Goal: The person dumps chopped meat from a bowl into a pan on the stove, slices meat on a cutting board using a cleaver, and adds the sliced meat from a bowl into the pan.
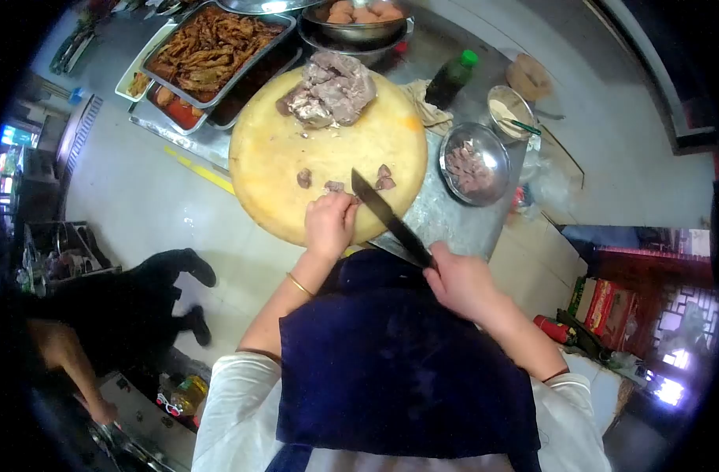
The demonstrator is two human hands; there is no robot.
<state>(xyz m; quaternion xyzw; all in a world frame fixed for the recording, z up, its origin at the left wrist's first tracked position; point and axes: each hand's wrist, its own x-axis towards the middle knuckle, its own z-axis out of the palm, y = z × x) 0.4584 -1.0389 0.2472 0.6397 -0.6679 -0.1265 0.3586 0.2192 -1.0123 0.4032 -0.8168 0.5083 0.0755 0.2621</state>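
Head view: clenching long knife (384, 213) in right hand (463, 285), bunching left hand (328, 226) by small meat pieces (334, 186), unclear if grasping any, risking finger cuts from blade slip.

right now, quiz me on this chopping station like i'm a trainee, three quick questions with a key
1. True or false: the knife is held in the left hand.
2. Multiple choice: what colour is the cap on the dark bottle?
a) red
b) green
c) white
3. Fill in the blank: the large chunk of meat rests on the round ______.

Key:
1. False; the right hand holds it.
2. b
3. Cutting board
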